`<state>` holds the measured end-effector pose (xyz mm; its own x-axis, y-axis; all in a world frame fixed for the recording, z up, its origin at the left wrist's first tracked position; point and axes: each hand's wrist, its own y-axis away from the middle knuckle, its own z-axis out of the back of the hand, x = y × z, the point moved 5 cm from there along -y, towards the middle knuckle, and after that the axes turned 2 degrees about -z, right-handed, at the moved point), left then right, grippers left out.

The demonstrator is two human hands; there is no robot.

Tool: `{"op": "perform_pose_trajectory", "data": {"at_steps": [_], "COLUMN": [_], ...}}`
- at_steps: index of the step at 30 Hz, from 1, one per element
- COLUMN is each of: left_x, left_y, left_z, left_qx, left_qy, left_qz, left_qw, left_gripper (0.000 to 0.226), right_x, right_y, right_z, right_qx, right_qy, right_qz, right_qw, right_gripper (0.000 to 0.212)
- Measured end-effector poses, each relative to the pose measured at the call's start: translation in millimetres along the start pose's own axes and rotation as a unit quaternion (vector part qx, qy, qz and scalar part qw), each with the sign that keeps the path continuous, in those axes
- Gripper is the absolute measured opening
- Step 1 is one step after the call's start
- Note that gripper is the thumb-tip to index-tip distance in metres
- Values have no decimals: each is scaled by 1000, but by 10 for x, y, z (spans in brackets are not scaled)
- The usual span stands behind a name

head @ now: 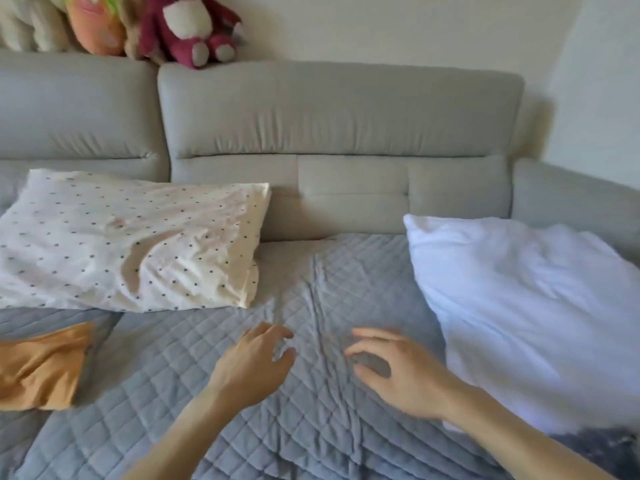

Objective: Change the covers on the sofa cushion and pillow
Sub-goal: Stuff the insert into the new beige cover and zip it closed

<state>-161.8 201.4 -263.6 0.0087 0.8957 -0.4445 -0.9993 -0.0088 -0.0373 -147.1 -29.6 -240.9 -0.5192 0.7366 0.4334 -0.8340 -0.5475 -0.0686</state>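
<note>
A pillow in a cream cover with small dark dots point(128, 242) lies on the left of the sofa seat. A bare white cushion insert point(530, 317) lies on the right, against the sofa's arm. A crumpled orange cover point(41, 367) sits at the left edge, below the dotted pillow. My left hand point(254, 363) and my right hand point(398, 370) hover side by side over the grey quilted seat cover point(214, 358), between the pillow and the insert. Both hands have loosely curled fingers and hold nothing.
The grey sofa backrest point(339, 112) runs across the back, with plush toys point(187, 26) on top at the left. A dark fuzzy fabric point(602, 445) shows at the bottom right corner, under the insert's near edge.
</note>
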Motion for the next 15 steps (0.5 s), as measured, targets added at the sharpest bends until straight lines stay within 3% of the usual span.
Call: {"op": "perform_pose_trajectory", "data": {"at_steps": [5, 8, 10, 12, 13, 15], "left_x": [-1245, -1940, -2353, -2675, -2773, -2865], "left_y": [-524, -671, -698, -685, -666, -660], "left_z": [-662, -1015, -1253, -1480, -1558, -1621], "left_qx": [57, 99, 151, 188, 186, 139], "left_qy": [69, 245, 339, 380, 384, 386], "left_qz": [-60, -21, 1, 14, 25, 39], "left_qw": [994, 964, 928, 905, 904, 911], "left_gripper": [53, 80, 108, 138, 145, 135], "right_x": [-1016, -1688, -2249, -2735, -2878, -2970], "right_y": [929, 1377, 1615, 1820, 1878, 1907], "right_z": [846, 1345, 1588, 1695, 1671, 1538], "right_qx": [-217, -348, -340, -313, -315, -327], "right_qy": [27, 42, 60, -33, -133, -314], "right_qz": [-124, -245, -391, -486, -489, -453], "right_qw": [968, 904, 853, 815, 802, 768], "right_gripper": [31, 42, 66, 91, 97, 108]}}
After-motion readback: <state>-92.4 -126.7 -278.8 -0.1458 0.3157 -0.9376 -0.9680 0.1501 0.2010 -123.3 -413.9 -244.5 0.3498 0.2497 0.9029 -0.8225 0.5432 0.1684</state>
